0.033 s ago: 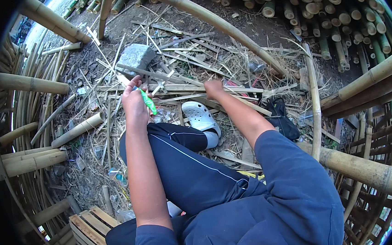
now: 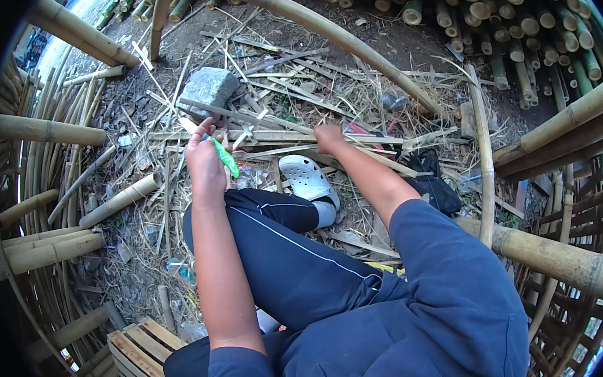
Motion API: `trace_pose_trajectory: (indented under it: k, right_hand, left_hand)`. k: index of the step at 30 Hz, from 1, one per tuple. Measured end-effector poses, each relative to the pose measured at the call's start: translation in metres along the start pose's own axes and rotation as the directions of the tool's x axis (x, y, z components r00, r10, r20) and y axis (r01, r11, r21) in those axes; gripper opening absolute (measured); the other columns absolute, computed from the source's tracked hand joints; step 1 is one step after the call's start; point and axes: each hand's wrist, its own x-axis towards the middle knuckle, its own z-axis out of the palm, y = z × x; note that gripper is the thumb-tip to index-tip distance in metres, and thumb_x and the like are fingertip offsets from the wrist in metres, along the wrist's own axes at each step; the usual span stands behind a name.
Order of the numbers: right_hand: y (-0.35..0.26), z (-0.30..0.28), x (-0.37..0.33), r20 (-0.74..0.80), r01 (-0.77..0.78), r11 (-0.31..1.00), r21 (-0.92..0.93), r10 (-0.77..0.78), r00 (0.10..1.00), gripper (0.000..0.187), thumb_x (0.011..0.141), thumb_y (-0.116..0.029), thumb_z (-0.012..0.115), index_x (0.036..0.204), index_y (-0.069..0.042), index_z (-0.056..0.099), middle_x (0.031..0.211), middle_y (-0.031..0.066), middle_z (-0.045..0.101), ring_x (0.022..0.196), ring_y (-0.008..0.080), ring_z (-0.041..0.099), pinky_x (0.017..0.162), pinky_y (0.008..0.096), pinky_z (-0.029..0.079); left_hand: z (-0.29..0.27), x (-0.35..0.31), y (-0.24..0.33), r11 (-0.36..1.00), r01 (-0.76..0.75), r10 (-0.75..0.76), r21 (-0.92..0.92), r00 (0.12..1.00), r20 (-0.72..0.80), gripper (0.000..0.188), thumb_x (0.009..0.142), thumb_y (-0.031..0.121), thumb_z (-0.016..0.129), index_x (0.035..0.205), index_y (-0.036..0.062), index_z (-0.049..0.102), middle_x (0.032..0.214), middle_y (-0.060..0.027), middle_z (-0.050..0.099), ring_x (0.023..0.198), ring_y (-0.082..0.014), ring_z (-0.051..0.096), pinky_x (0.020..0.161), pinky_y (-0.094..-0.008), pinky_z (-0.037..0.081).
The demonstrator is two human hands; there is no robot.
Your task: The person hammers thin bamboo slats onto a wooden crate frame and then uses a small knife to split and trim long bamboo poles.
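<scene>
My left hand point(image 2: 203, 152) is closed round a knife with a bright green handle point(image 2: 226, 159); its pale blade point(image 2: 187, 124) points away to the upper left. Across the view to the right, my right hand point(image 2: 328, 137) is a fist closed on a long split bamboo strip point(image 2: 257, 117). The strip slants from beside a grey stone block point(image 2: 210, 88) down past my right forearm. Several other bamboo strips point(image 2: 269, 135) lie crossed on the ground below both hands. Part of the knife is hidden by my left fingers.
A white clog point(image 2: 305, 177) is on my foot, just below the strips. Stacked bamboo poles point(image 2: 508, 23) fill the far right. A curved pole point(image 2: 369, 59) arches across beyond my hands, and a black bag-like thing point(image 2: 434, 184) lies right of my forearm. Slatted wood point(image 2: 144, 350) is at lower left.
The knife in my left hand has tilted very slightly. My right hand stays in place on the bamboo strip.
</scene>
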Motion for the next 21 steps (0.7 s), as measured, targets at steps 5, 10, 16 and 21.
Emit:
trace_pose_trajectory:
  k: [5,10,16,21]
  right_hand:
    - [0.024,0.024,-0.013,-0.022,0.029,0.999,0.019,-0.028,0.999,0.056,0.071,-0.036,0.086,0.113,-0.003,0.067,0.117,0.0190,0.070,0.114,0.0368,0.066,0.095,0.0484,0.053]
    - [0.049,-0.027,-0.064,-0.601,-0.107,0.934,0.341,0.304,0.739,0.037,0.089,-0.035,0.072,0.108,-0.004,0.067,0.103,0.0177,0.069,0.102,0.0381,0.065,0.086,0.0517,0.049]
    - [0.156,-0.014,-0.150,0.043,-0.796,0.495,0.349,0.840,0.541,0.032,0.087,-0.020,0.070,0.113,-0.003,0.073,0.121,0.0214,0.071,0.112,0.0393,0.069,0.094,0.0470,0.056]
    - [0.202,0.083,-0.149,0.051,-0.684,0.595,0.421,0.737,0.674,0.037,0.076,-0.037,0.083,0.095,-0.005,0.079,0.101,0.0225,0.075,0.099,0.0366,0.072,0.090,0.0448,0.057]
  left_hand:
    - [-0.010,0.005,-0.006,0.999,0.046,-0.046,0.008,0.999,-0.015,0.051,0.085,-0.012,0.037,0.132,-0.0038,0.056,0.120,-0.0109,0.052,0.087,-0.0167,0.059,0.066,-0.0346,0.058]
    - [-0.022,-0.001,-0.005,0.999,0.034,-0.034,0.001,0.999,-0.021,0.050,0.088,-0.011,0.038,0.135,-0.0038,0.054,0.122,-0.0114,0.052,0.090,-0.0168,0.058,0.068,-0.0348,0.056]
    - [0.005,-0.019,-0.005,0.998,0.039,-0.043,0.049,0.996,0.082,0.043,0.093,-0.009,0.043,0.133,-0.0044,0.054,0.122,-0.0116,0.052,0.089,-0.0156,0.058,0.068,-0.0315,0.055]
    - [0.029,-0.034,-0.010,0.984,0.107,-0.141,0.144,0.958,0.251,0.036,0.096,-0.003,0.049,0.131,-0.0036,0.058,0.117,-0.0085,0.057,0.085,-0.0120,0.058,0.067,-0.0278,0.055]
